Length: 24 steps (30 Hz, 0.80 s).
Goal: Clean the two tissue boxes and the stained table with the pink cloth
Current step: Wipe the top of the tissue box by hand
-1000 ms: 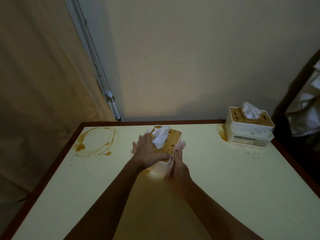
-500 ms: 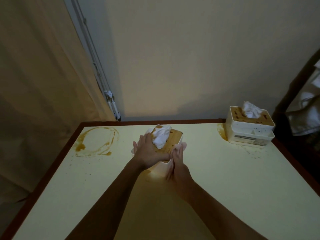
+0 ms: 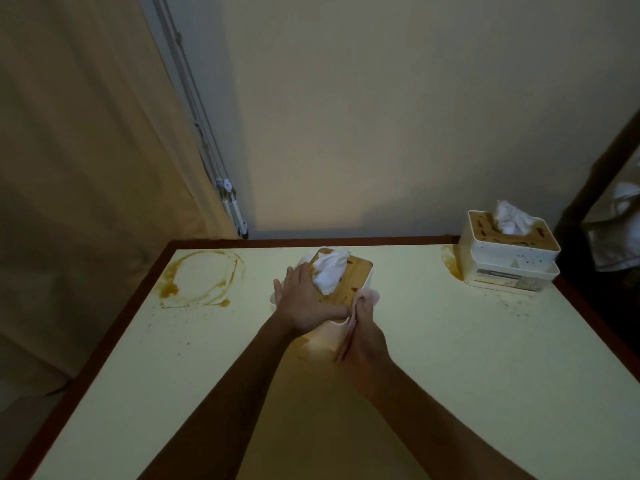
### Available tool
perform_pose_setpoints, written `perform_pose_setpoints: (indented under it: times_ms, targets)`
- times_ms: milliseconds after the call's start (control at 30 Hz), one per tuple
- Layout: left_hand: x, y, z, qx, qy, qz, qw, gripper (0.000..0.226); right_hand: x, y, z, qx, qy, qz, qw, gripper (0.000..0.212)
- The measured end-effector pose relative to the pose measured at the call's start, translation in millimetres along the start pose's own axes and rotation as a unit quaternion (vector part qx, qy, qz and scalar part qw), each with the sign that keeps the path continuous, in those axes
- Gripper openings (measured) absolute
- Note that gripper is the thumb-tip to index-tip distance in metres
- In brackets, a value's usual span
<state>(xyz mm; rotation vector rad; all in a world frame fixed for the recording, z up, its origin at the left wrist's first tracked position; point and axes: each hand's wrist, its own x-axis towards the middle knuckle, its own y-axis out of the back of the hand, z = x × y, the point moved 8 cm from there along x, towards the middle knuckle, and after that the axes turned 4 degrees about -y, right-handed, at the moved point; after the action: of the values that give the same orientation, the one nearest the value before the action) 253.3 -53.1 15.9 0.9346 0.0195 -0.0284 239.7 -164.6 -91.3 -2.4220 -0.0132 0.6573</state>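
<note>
**Wiping the side of the first box**

The near box (image 3: 349,271) stands mid-table toward the back edge, and everything else is placed from it. The left hand (image 3: 308,303) lies flat on its lid, fingers straight and spread beside the tissue (image 3: 329,271), steadying it. The right hand (image 3: 363,327) stands edge-on at the box's right side. Its fingers look straight and pressed together, flattening the cloth (image 3: 350,322) against the wall. Whether the thumb hooks the cloth cannot be told.

The step in hand looks like wiping this box's side. Brown marks show on its lid, so the top likely comes next, which calls for lifting the left hand clear.

The far box (image 3: 512,251), well to the right, is spotted, with a smear at its foot. A ring stain (image 3: 201,278) lies well to the left on the table (image 3: 467,358). Both look untouched, so most of the task remains.
</note>
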Motion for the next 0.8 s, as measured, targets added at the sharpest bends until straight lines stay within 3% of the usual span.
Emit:
perform_pose_setpoints:
  times_ms: [67, 233, 333, 433, 600, 700, 800]
  targets:
    - [-1, 0, 0, -0.002, 0.000, -0.002, 1.000, 0.124, 3, -1, -4, -0.012, 0.013, 0.014, 1.000, 0.085]
    - [-4, 2, 1, 0.005, 0.003, 0.009, 1.000, 0.119, 12, -10, -78, -0.028, 0.048, 0.093, 0.994, 0.023]
    - [-5, 1, 1, -0.002, 0.001, -0.001, 1.000, 0.121, 6, -2, -107, -0.051, 0.080, 0.117, 0.989, 0.018]
    - [-4, 2, 2, 0.000, -0.002, -0.011, 1.000, 0.121, 1, 18, -110, 0.012, 0.067, 0.120, 0.990, 0.012]
    - [4, 3, 1, 0.032, 0.029, -0.044, 0.998, 0.129, -8, 56, -112, 0.120, 0.055, 0.133, 0.982, 0.035]
    - [6, 21, 15, 0.001, 0.064, 0.026, 0.998, 0.127, -15, 63, -117, 0.120, 0.059, 0.126, 0.983, 0.035]
    - [3, 52, 54, 0.000, 0.009, 0.193, 0.981, 0.105, -23, 62, -126, 0.133, 0.075, 0.125, 0.980, 0.033]
